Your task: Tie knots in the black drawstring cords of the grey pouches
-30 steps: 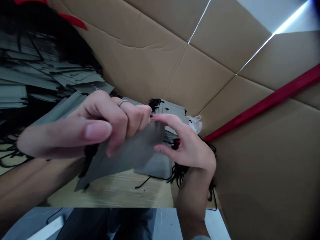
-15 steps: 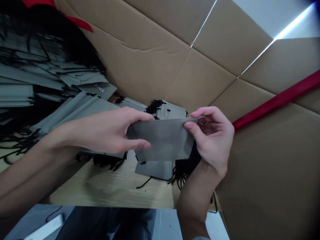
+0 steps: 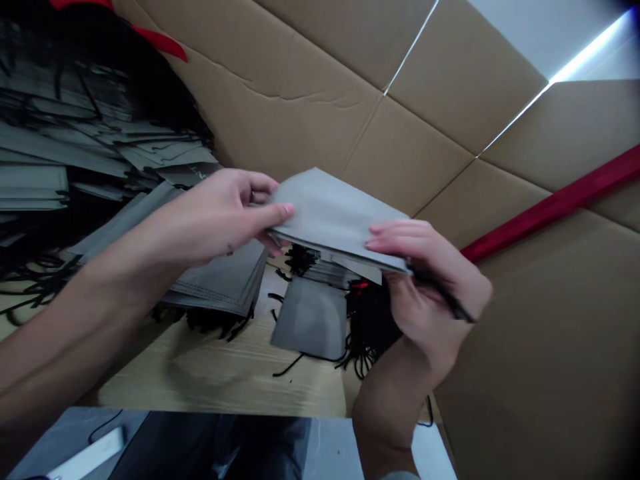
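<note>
A flat grey drawstring pouch (image 3: 335,207) is held up above the table between my two hands, tilted with its broad face upward. My left hand (image 3: 223,217) grips its left end, the thumb on the face and other fingers behind and below. At the right end my right hand (image 3: 435,293) pinches it, fingers on top and thumb beneath. A black cord (image 3: 445,297) hangs from that end across my right palm. Beneath the held pouch, another grey pouch (image 3: 313,320) lies flat on the wooden table (image 3: 225,380).
Layered grey pouches (image 3: 215,280) lie beside my left forearm, and a tall heap of them (image 3: 100,147) stands at far left. Black cords (image 3: 373,333) bunch near my right wrist. Cardboard walls (image 3: 310,87) rise behind and at right, crossed by a red strip (image 3: 550,203).
The held pouch has been raised and tipped, so its broad face now shows from above. My left hand moved up; the right hand turned over, its fingers now on top.
</note>
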`<state>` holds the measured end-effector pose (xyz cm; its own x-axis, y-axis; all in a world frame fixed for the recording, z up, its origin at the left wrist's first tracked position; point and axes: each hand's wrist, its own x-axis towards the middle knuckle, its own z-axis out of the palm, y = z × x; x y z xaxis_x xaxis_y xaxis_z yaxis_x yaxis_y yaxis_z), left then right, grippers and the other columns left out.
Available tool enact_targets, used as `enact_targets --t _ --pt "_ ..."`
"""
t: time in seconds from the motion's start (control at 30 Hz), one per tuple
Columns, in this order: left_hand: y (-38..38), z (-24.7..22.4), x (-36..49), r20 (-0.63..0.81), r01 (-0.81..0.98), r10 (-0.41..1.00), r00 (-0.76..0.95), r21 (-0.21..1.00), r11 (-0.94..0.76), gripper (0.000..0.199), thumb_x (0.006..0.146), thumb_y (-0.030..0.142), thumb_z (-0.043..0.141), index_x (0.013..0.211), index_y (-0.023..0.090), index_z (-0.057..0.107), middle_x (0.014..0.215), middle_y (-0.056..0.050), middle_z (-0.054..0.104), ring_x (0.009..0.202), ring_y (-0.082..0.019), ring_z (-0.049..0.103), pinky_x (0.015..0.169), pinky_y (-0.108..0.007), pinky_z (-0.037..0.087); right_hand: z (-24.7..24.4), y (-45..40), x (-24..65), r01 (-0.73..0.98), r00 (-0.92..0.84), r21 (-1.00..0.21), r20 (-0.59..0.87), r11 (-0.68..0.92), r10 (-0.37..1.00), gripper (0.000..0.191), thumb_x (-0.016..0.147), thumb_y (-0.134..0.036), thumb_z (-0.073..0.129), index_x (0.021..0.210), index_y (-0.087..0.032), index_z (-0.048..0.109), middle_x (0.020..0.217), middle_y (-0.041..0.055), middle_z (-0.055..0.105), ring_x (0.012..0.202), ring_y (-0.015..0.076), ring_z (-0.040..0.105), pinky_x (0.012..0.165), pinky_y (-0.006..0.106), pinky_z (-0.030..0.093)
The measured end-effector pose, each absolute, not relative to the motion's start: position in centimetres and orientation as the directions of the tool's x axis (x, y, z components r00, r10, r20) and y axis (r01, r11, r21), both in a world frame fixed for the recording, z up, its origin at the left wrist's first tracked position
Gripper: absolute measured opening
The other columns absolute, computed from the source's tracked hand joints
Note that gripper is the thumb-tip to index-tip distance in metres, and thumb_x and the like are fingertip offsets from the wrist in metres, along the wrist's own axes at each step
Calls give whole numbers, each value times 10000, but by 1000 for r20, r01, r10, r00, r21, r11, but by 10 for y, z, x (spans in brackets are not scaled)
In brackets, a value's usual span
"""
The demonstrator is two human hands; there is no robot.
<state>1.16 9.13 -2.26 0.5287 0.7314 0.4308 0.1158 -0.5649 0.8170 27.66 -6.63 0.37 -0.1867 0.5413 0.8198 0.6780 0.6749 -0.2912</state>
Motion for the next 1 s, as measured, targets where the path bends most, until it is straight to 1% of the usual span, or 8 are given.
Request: enact_targets --t 0.1,0.17,0.23,0.3,0.53,0.67,0.83,1.0 --pt "70 -19 17 603 265 675 426 630 -730 474 1092 652 779 934 213 861 980 -85 803 839 -207 693 674 -323 489 3 -70 279 673 -99 -387 797 630 595 197 1020 -103 847 974 -288 894 926 14 876 868 243 819 806 391 672" --pt "52 -17 23 684 85 582 439 614 -785 356 1136 559 743 1044 235 858 1051 -66 817 942 -214 728 798 -339 560 5 -73 279 699 -167 -422 688 577 706 189 1005 -125 903 880 -263 874 851 -6 861 765 199 790 698 324 618" --pt "35 -16 29 651 -182 513 560 700 -690 172 1107 421 804 1167 264 839 1115 -22 828 978 -191 763 809 -308 617 7 -74 274 704 -264 -422 592 571 762 187 1017 -148 904 860 -241 857 794 -20 835 655 158 726 624 286 572" --pt "23 -18 34 620 -280 489 614 750 -599 211 1036 309 885 1232 265 823 1144 -2 833 972 -163 771 812 -268 657 7 -71 268 683 -332 -401 574 611 748 185 1038 -148 870 872 -227 846 767 -32 816 577 125 647 587 261 545" --pt "20 -26 45 599 -316 594 537 795 -517 118 998 215 885 1071 228 793 996 -11 809 852 -137 743 773 -237 686 7 -70 258 700 -370 -364 551 615 748 245 1106 -279 860 873 -222 810 760 -28 805 630 129 694 591 253 539" --pt "23 -25 44 592 -320 622 513 804 -502 131 1001 285 913 1029 240 793 986 -15 811 870 -154 762 763 -244 670 4 -77 260 744 -230 -390 612 542 756 191 1025 -333 961 1009 -237 796 895 -9 846 749 168 760 688 297 617" --pt "22 -25 44 604 -289 643 470 794 -535 35 1045 255 869 1036 252 836 957 15 829 814 -118 745 693 -223 578 -3 -80 250 698 -58 -452 737 555 673 134 1049 -184 859 1125 -276 798 1052 13 855 941 216 824 825 372 670" --pt "19 -30 46 702 -276 583 410 704 -654 82 1072 333 881 1028 285 830 977 27 851 866 -138 772 770 -272 593 -3 -78 241 736 -93 -362 783 572 615 194 1058 -112 798 1101 -300 814 1006 17 874 858 225 815 772 417 697"
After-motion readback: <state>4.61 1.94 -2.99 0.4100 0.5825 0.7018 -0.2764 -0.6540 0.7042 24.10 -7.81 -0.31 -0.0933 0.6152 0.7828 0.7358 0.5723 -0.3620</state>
